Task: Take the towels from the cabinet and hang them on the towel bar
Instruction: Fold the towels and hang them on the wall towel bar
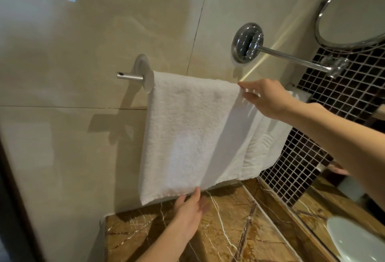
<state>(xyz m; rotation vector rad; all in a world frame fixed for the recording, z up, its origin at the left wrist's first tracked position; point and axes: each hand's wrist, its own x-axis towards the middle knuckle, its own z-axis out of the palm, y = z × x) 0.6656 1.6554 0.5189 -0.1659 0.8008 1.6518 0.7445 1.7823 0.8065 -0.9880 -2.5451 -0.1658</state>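
A white towel (187,128) hangs over the towel bar, whose bare metal left end (129,76) juts from the beige wall. A second white towel (264,143) hangs to its right, partly behind it. My right hand (268,99) reaches the first towel's upper right corner at the bar, fingertips touching the cloth; whether they pinch it is unclear. My left hand (190,209) is at the towel's bottom hem, fingers fairly straight and touching the edge from below. The cabinet is out of view.
A brown marble counter (218,230) lies below the towels, with a white basin (358,241) at the lower right. A chrome wall mount (246,42) carries an arm to a round mirror (354,12). Dark mosaic tiles (302,168) cover the right wall.
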